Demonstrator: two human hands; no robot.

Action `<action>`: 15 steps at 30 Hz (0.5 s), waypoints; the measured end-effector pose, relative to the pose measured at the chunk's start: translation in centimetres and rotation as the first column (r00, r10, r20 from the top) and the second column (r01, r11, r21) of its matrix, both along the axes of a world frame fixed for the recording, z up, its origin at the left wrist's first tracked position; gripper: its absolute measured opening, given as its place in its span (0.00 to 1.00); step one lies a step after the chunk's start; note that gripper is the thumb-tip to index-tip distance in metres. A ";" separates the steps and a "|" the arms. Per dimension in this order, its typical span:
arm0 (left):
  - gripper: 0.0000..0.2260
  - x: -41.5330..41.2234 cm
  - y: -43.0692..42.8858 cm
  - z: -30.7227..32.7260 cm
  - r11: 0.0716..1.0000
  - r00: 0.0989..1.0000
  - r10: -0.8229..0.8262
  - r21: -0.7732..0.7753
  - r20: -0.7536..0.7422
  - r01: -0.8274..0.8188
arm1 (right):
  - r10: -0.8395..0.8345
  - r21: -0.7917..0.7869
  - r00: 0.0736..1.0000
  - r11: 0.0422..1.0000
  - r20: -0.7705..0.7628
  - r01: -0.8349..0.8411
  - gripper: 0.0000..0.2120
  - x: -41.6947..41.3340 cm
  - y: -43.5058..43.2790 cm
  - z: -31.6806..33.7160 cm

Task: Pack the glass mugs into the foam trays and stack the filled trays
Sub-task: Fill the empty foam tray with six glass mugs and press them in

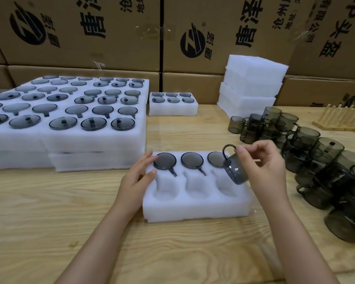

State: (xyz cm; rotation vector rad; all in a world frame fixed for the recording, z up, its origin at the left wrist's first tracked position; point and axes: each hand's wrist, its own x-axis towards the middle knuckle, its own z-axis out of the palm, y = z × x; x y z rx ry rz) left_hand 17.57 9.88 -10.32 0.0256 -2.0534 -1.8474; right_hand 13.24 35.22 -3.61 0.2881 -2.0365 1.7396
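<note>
A white foam tray lies on the wooden table in front of me. Its far row holds three grey glass mugs; the three near pockets are empty. My left hand rests on the tray's left edge, fingers straight, touching the leftmost mug's rim. My right hand pinches a tilted grey mug above the tray's right side, its handle pointing up and left. Loose smoky mugs are heaped at the right.
Stacked filled trays stand at the left, and one small filled tray sits at the back. Empty foam trays are piled at the back right. A wooden rack is at the far right. Cardboard boxes wall the rear.
</note>
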 end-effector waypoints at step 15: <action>0.22 0.2 0.2 0.2 1.000 0.999 -0.013 0.010 0.043 0.012 | -0.198 0.736 0.975 0.645 -0.099 0.206 0.18 0.5 -2.1 -1.2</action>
